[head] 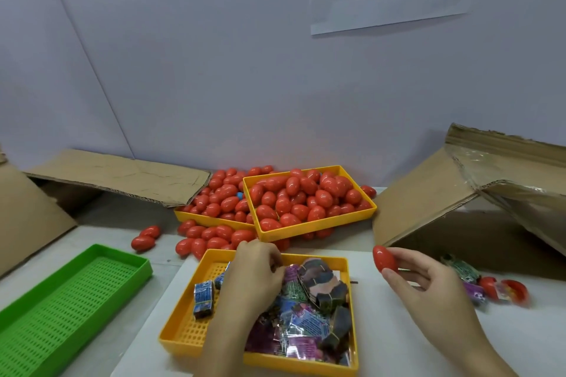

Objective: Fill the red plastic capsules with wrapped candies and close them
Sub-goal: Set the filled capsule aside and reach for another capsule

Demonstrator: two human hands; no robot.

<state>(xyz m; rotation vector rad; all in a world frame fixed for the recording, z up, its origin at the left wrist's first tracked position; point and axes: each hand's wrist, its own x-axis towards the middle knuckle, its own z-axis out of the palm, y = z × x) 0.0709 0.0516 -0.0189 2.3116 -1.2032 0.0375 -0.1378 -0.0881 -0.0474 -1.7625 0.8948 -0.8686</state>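
right hand (428,278) pinching red capsule (385,259) at fingers, over bare table (398,330); left hand (254,272) fingers curled into wrapped candies (300,321), inside yellow tray (180,337) rim.

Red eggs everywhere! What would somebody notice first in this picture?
First, the heap of red capsules piled in two yellow trays at the back of the table and spilling around them. Next, the right hand holding one red capsule up, while the left hand digs into the near yellow tray of wrapped candies.
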